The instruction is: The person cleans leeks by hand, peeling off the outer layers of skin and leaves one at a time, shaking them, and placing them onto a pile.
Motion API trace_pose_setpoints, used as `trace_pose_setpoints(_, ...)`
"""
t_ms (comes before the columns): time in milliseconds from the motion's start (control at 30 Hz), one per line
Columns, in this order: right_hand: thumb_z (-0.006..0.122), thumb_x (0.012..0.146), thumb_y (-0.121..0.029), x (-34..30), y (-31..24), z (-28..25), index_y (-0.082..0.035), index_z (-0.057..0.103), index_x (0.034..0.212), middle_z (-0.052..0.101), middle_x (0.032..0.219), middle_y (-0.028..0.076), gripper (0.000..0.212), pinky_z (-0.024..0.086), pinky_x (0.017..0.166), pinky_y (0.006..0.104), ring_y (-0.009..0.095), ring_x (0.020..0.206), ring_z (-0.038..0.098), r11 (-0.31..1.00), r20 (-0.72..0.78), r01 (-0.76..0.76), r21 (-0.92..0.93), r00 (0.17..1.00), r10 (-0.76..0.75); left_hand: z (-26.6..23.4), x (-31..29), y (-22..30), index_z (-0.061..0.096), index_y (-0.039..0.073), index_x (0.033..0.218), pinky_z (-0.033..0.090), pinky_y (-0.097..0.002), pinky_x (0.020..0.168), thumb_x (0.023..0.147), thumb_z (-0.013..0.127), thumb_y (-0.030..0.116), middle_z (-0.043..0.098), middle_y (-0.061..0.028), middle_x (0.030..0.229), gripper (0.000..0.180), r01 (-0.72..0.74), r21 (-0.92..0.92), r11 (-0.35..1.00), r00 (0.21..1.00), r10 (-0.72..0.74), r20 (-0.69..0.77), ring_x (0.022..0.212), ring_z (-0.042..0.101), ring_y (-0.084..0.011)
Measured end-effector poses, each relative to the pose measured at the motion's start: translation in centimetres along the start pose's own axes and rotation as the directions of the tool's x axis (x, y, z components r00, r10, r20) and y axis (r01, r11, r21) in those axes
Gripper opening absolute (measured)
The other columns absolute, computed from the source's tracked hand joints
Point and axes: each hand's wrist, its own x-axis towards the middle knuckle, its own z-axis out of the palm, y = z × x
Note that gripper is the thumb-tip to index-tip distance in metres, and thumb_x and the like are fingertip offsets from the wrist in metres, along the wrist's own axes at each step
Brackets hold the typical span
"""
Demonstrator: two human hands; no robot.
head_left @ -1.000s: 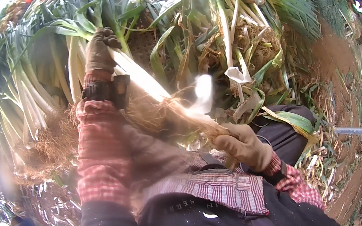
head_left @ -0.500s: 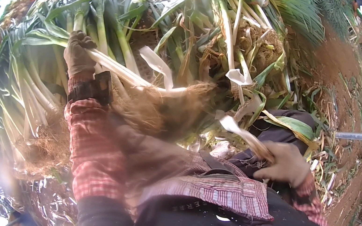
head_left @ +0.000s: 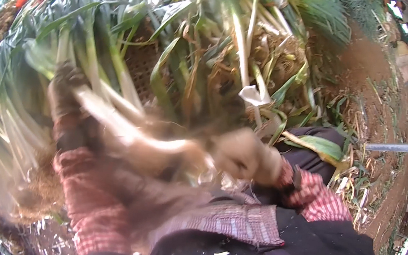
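In its glove my left hand [head_left: 69,87] is closed round the white stalks of a few long green onions [head_left: 109,118], at the left. Their leaves spread beyond the hand; their root ends point right and blur in front of my lap. By those root ends is my gloved right hand [head_left: 247,156], smeared by motion, its fingers curled in. What it grips, if anything, does not show clearly. Just beyond it a torn whitish sheath [head_left: 255,96] hangs among the stalks.
A heap of green onions [head_left: 9,112] with brown roots lies along the left and far side. Finer green leaves [head_left: 318,12] lie at the far right. Bare brown soil [head_left: 378,107] with scraps runs down the right, crossed by a metal pipe [head_left: 403,147]. A yellowing leaf [head_left: 318,145] rests on my knee.
My right hand has swung left, from beside my knee to the root ends; the pale strip it held no longer shows. My left hand keeps its hold, lower and further left in view.
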Motion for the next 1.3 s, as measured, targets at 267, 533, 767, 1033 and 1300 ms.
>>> trace_pose_setpoints(267,0.072,0.077,-0.03,-4.1,11.6,-6.8,-0.004,0.039,0.136,0.052,0.129,0.019,0.073,0.047,0.094,0.0396,0.031,0.111,0.055,0.582,-0.373,-0.797,-0.16,0.595,0.712,13.3,1.8,-6.2,0.056,-0.001,0.114,0.038,-0.0205,0.05,0.092,0.055,0.011,0.047,0.0036,0.075,0.025,0.131,0.405,0.905,0.841,0.115,-0.529,0.056,0.041,-0.0067)
trace_pose_setpoints(533,0.053,0.083,-0.014,0.9,14.8,-4.8,-0.002,0.051,0.108,0.064,0.091,0.025,0.028,0.052,0.077,0.0459,0.042,0.084,0.063,0.404,-0.597,-0.892,-0.205,0.441,0.67,12.0,2.5,-11.9,0.061,0.001,0.101,0.056,-0.0318,0.057,0.088,0.066,0.021,0.063,-0.0092,0.08,0.024,0.319,0.472,0.822,0.881,-0.073,-0.468,0.066,0.066,-0.0207)
trace_pose_setpoints(767,0.053,0.084,-0.01,-1.3,3.4,0.1,-0.002,0.047,0.105,0.06,0.07,0.015,0.023,0.051,0.055,0.0395,0.035,0.06,0.061,0.808,-0.157,-0.517,-0.281,0.856,0.493,16.9,1.5,-17.5,0.059,-0.004,0.111,0.053,-0.0354,0.076,0.094,0.058,0.035,0.063,-0.014,0.1,0.042,0.591,0.149,0.792,0.794,-0.541,-0.277,0.087,0.062,-0.0236)
trace_pose_setpoints(1033,0.066,0.082,-0.02,-6.3,-1.8,-0.2,-0.007,0.057,0.069,0.054,0.058,0.01,0.02,0.046,0.049,0.0374,0.028,0.054,0.057,0.784,-0.244,-0.306,-0.54,0.948,0.202,19.4,0.7,-14.6,0.063,0.002,0.097,0.05,-0.0302,0.072,0.087,0.063,0.023,0.061,-0.0066,0.088,0.024,0.374,0.24,0.896,0.901,-0.291,-0.321,0.078,0.06,-0.0188)
trace_pose_setpoints(1300,0.07,0.078,-0.031,-10.8,-3.0,-3.9,-0.007,0.066,0.082,0.063,0.071,0.009,0.024,0.05,0.057,0.0326,0.025,0.062,0.061,0.621,0.174,-0.493,-0.609,0.681,0.711,10.0,2.6,-2.1,0.062,0.004,0.1,0.05,-0.0279,0.062,0.085,0.066,0.022,0.061,-0.0044,0.084,0.024,-0.002,0.301,0.954,0.917,0.122,-0.381,0.071,0.06,-0.015)
